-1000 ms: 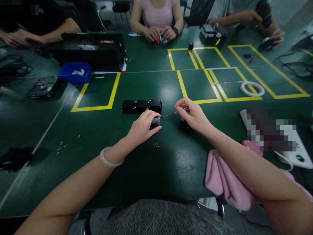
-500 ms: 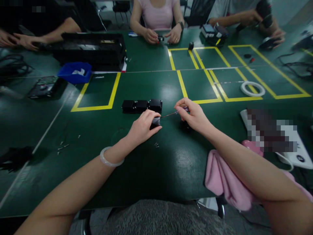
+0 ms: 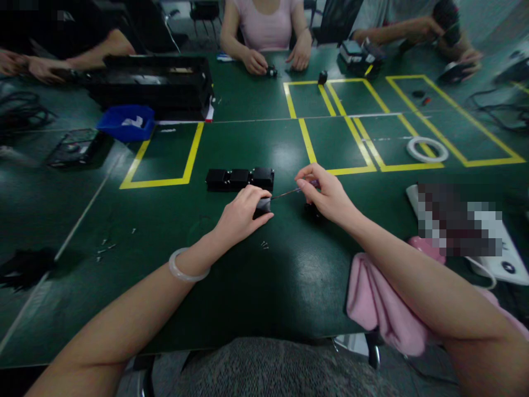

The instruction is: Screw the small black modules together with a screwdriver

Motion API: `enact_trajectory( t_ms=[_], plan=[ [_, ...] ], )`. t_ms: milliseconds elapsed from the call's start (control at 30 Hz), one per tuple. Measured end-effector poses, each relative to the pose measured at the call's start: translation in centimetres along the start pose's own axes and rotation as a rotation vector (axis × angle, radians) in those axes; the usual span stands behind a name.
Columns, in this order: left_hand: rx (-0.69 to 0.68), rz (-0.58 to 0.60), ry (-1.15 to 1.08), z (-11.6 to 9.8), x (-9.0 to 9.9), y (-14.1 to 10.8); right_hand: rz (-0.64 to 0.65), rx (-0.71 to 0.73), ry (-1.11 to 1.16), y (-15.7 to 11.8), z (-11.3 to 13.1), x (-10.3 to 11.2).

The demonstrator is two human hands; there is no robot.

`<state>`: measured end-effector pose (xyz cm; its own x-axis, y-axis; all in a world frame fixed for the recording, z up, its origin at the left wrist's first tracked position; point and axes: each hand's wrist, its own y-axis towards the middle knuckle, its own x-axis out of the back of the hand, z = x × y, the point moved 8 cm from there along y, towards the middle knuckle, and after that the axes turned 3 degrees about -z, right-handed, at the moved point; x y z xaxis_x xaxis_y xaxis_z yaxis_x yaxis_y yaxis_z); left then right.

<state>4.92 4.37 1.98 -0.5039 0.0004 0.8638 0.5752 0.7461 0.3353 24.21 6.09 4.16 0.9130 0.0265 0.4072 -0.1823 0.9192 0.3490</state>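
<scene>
A small black block [image 3: 263, 206] rests on the green table, with my left hand [image 3: 243, 212] closed round it from the left. My right hand [image 3: 321, 190] pinches the handle of a thin screwdriver [image 3: 288, 192]. The screwdriver's shaft slopes leftward and its tip meets the block's right upper edge. Just behind my left hand lies a black part [image 3: 240, 178] made up of three joined blocks. Under my right hand sits another small black piece [image 3: 313, 210], mostly covered. Several small screws [image 3: 265, 245] lie in front of the held block.
More screws [image 3: 106, 247] are scattered to the left. A blue bin [image 3: 126, 122] stands before a long black housing [image 3: 152, 91]. A white ring [image 3: 427, 150] and a pink cloth [image 3: 384, 303] are on the right. Across the table, a person's hands [image 3: 257, 62] are near a small dark part.
My hands, the screwdriver and the held block look almost unmoved. Across the table, the person's right-side hand has shifted away from the small part and lowered toward the table.
</scene>
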Motion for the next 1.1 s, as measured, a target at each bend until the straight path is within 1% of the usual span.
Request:
enact_trajectory(
  t_ms=[300, 733, 1100],
  plan=[
    [-0.016, -0.018, 0.007, 0.02, -0.01, -0.06, -0.007, 0.026, -0.021, -0.1, -0.04, 0.03],
    [-0.004, -0.001, 0.009, 0.06, 0.01, -0.03, 0.01, 0.011, -0.026, -0.07, -0.13, 0.02],
    [-0.011, -0.016, 0.008, 0.02, 0.03, -0.01, 0.005, 0.019, -0.043, -0.09, -0.05, 0.11]
  ],
)
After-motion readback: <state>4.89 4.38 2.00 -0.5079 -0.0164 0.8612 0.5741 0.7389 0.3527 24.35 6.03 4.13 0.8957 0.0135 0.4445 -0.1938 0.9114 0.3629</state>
